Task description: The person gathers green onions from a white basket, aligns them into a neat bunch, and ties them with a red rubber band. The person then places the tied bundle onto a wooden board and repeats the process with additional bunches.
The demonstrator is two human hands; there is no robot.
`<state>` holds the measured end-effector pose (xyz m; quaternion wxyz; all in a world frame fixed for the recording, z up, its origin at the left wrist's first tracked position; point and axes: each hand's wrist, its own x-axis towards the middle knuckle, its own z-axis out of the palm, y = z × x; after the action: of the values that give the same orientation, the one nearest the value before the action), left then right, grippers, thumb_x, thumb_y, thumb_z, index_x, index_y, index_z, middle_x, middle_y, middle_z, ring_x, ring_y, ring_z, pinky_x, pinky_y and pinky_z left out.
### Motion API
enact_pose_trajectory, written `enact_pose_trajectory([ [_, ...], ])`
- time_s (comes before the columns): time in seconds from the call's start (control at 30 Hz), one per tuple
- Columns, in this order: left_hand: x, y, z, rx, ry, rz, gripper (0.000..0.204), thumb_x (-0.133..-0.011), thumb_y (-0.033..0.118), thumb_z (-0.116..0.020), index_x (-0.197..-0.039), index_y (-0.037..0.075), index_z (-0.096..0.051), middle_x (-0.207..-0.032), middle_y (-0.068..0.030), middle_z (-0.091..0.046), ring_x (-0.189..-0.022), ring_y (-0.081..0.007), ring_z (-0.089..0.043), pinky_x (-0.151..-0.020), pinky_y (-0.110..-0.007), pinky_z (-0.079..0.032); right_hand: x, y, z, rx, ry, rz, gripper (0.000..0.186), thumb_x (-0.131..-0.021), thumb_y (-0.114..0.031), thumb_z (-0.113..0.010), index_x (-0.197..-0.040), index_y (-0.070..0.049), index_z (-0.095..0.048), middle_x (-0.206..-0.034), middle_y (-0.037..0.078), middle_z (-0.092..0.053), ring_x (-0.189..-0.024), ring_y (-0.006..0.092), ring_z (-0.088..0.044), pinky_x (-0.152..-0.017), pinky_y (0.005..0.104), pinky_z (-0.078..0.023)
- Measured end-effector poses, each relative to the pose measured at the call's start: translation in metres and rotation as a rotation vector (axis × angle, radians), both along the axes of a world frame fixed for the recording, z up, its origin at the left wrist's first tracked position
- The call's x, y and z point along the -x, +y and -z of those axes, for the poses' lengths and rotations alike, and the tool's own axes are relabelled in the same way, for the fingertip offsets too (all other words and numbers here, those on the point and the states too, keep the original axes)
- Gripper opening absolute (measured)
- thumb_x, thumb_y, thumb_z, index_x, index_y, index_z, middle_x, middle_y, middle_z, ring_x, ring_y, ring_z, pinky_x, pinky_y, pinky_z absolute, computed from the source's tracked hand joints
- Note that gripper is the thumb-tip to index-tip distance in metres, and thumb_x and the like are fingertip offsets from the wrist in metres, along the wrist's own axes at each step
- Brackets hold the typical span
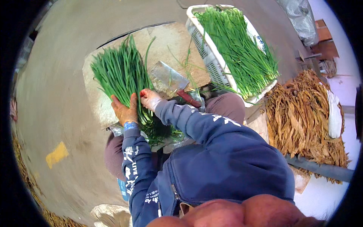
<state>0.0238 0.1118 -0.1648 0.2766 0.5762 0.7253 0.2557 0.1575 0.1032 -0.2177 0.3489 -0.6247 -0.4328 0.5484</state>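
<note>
Left of centre, the left hand (125, 111) grips a green stalk bundle (121, 70), thumb and fingers apart; the right hand (150, 99) curls against the stalks, its hold unclear. The bundle lies over a pale board (172, 38) with a cleaver (169, 77). Upper right, a white crate (208, 45) of greens; right, dried brown leaves (302, 113).

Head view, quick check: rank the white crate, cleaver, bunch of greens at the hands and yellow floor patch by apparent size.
1. White slotted plastic crate
2. Bunch of long-leaved greens, partly hidden
3. Red-handled cleaver
4. Yellow floor patch
</note>
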Motion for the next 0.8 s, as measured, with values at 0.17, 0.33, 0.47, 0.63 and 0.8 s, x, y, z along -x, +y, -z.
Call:
enact_pose_trajectory([
  [0.17,-0.006,-0.004,-0.01,0.022,0.161,-0.005,0.101,-0.072,0.062,-0.062,-0.143,0.003,-0.023,-0.141,-0.0308,-0.028,-0.131,-0.0422,-0.031,-0.107,-0.042,-0.028,-0.02,-0.005,-0.029,0.116,0.242,-0.138,0.034,-0.091,-0.023,-0.055,-0.119,-0.004,-0.048,-0.088,0.003,-0.059,-0.069,0.0109,-0.052,-0.061,0.0259,-0.045],
  [0.33,-0.005,-0.002,-0.004,-0.022,0.114,0.014,0.099,-0.074,0.058,-0.064,-0.144,0.002,-0.021,-0.142,-0.0299,-0.027,-0.133,-0.0412,-0.027,-0.108,-0.041,-0.025,-0.108,0.027,-0.095,-0.119,0.276,-0.045,0.023,-0.088,-0.026,-0.061,-0.096,-0.005,-0.065,-0.08,0.004,-0.066,-0.073,0.0113,-0.06,-0.065,0.0274,-0.05],
  [0.47,-0.006,-0.003,-0.004,-0.025,0.077,0.006,0.098,-0.075,0.054,-0.066,-0.144,0.001,-0.02,-0.144,-0.0283,-0.026,-0.134,-0.0404,-0.026,-0.109,-0.041,-0.024,-0.271,0.105,-0.103,-0.519,0.599,0.458,0.019,-0.08,-0.005,-0.066,-0.098,-0.002,-0.061,-0.091,0.009,-0.066,-0.086,0.0181,-0.062,-0.081,0.0322,-0.051],
  [0.63,-0.007,-0.001,0.001,-0.088,0.027,0.055,0.092,-0.08,0.044,-0.066,-0.143,-0.004,-0.019,-0.146,-0.0236,-0.025,-0.135,-0.0342,-0.025,-0.11,-0.039,-0.02,-0.403,0.152,-0.146,-0.21,-0.81,0.63,0.067,-0.076,-0.035,-0.073,-0.127,-0.001,-0.048,-0.123,0.016,-0.055,-0.114,0.0262,-0.054,-0.099,0.0332,-0.04],
  [0.8,-0.01,-0.001,-0.003,-0.074,-0.031,0.027,0.09,-0.081,0.04,-0.067,-0.143,-0.003,-0.019,-0.147,-0.0214,-0.024,-0.136,-0.0318,-0.024,-0.11,-0.038,-0.019,-0.468,0.207,-0.096,0.015,-1.002,0.634,0.091,-0.072,-0.052,-0.07,-0.141,-0.006,-0.033,-0.137,0.02,-0.043,-0.125,0.0311,-0.044,-0.106,0.0343,-0.033],
])
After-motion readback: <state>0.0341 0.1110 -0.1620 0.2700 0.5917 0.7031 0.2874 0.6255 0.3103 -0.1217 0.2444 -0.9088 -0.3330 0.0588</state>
